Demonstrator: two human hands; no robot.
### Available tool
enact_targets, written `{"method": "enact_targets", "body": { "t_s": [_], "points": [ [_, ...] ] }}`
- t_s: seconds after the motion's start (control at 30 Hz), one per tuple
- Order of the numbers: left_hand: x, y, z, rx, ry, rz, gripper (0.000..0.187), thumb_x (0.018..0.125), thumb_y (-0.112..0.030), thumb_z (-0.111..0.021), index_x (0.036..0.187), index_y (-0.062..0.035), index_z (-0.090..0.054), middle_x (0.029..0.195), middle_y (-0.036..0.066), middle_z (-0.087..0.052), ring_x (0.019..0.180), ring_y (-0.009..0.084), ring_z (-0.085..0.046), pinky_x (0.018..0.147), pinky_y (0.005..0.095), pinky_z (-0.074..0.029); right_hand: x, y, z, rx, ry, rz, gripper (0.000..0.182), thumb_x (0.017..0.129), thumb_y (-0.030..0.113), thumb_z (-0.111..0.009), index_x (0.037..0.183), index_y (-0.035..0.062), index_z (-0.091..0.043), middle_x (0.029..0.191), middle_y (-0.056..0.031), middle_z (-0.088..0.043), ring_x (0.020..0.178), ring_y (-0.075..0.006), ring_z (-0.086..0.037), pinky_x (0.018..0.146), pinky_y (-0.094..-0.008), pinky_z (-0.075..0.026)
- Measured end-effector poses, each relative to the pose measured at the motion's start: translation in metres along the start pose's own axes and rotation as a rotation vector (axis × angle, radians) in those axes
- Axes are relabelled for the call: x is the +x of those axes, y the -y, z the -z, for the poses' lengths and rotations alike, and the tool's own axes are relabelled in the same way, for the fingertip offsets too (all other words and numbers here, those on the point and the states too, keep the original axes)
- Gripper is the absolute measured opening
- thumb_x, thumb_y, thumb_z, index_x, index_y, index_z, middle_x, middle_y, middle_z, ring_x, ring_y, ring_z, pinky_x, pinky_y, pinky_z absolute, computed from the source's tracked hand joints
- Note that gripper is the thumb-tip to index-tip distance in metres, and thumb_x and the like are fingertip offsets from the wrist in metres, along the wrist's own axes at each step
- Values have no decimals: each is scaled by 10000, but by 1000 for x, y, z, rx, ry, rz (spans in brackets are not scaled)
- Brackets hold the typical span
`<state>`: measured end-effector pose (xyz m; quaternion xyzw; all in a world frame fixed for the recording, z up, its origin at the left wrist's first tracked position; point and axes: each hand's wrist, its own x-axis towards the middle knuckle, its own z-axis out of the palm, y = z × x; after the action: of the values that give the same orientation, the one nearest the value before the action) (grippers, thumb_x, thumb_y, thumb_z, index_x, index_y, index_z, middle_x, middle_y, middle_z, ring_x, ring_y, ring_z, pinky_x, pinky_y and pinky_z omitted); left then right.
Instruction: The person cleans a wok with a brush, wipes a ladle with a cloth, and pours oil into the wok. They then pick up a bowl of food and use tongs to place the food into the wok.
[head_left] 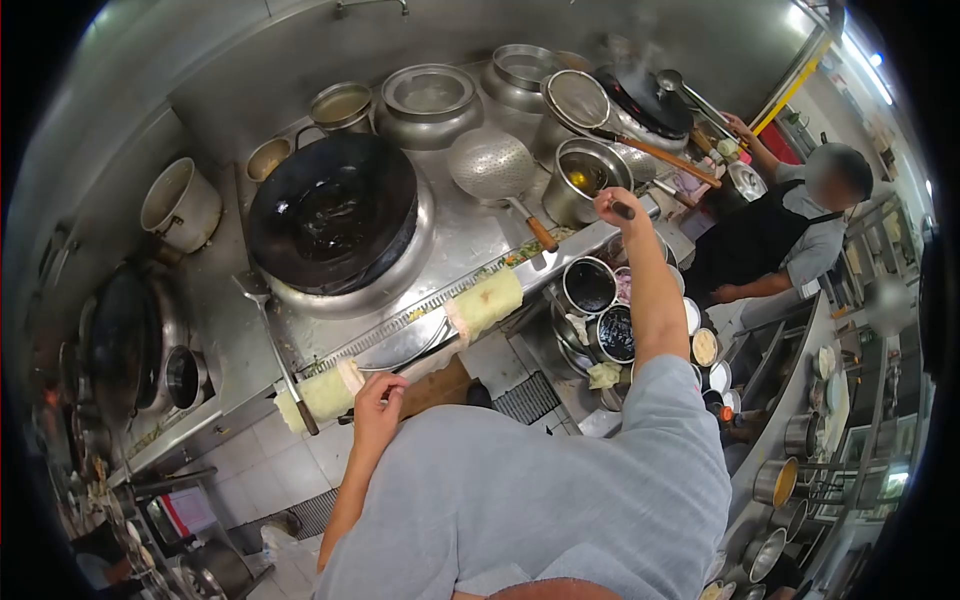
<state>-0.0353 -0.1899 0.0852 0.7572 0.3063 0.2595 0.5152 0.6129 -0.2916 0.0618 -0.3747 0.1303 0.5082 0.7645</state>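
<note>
My right hand (613,206) is closed round a dark-ended handle (624,211) above the front rim of a metal pot (594,168) that holds yellowish oil. Whatever is on the far end of the handle is hard to make out. My left hand (379,397) is near the stove's front edge, fingers curled, beside a rolled pale cloth (322,397); whether it pinches anything is too small to tell. A large black wok (333,214) with dark liquid at its bottom sits on the burner. A perforated skimmer (492,164) with a wooden handle rests right of it.
A long-handled spatula (268,330) lies left of the wok. Lidded pots (428,94) stand behind. Seasoning containers (590,285) are below my right forearm. Another person (765,240) in a dark apron works at a steaming wok on the right. Another wok (115,335) is at left.
</note>
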Motion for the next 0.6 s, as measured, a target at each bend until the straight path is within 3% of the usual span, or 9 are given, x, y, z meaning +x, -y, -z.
{"method": "enact_targets", "body": {
  "t_s": [0.13, 0.23, 0.37, 0.4, 0.5, 0.6],
  "points": [
    [-2, 1, 1, 4, -5, -12, 100, 850, 32, -560, 909, 19, -640, 878, 86, -618, 733, 166, -592, 666, 262, -478, 13, -3, 6, 322, 174, 21, 177, 905, 23, -424, 731, 53, -408, 595, -20, -454, 493, -125, -468, 460, -244, -369],
    [-2, 1, 3, 2, -4, -23, 99, 849, 23, -562, 910, 20, -640, 874, 91, -621, 726, 171, -592, 665, 265, -476, -12, -5, 7, 316, 215, -10, 182, 905, 27, -434, 729, 57, -401, 597, -27, -453, 491, -120, -465, 459, -237, -356],
    [-1, 3, 3, 37, 23, -14, 100, 851, 12, -561, 911, 20, -641, 878, 95, -629, 727, 183, -595, 671, 271, -476, -72, -15, -18, 316, 244, 89, 172, 894, 10, -445, 738, 50, -384, 624, 0, -423, 496, -99, -451, 454, -224, -327],
    [0, 2, 2, 28, 32, -20, 101, 851, 10, -561, 912, 19, -641, 879, 95, -631, 730, 184, -597, 671, 273, -477, -74, -20, -16, 265, 274, 266, 155, 897, 2, -446, 759, 39, -384, 638, 15, -410, 503, -79, -438, 454, -204, -333],
    [5, -2, -2, 13, 63, -44, 104, 852, 6, -561, 915, 16, -643, 880, 94, -633, 735, 187, -599, 672, 277, -477, -96, -11, -21, 287, 408, 81, 132, 909, 2, -439, 791, 30, -388, 645, 17, -408, 505, -60, -433, 453, -184, -345],
    [8, -6, -5, 19, 84, -66, 105, 855, 3, -563, 919, 10, -646, 872, 93, -630, 731, 186, -595, 669, 280, -475, -110, -19, -27, 314, 422, 108, 164, 910, 0, -435, 765, 55, -382, 637, 26, -404, 499, -51, -419, 448, -199, -333]
  ]
}}
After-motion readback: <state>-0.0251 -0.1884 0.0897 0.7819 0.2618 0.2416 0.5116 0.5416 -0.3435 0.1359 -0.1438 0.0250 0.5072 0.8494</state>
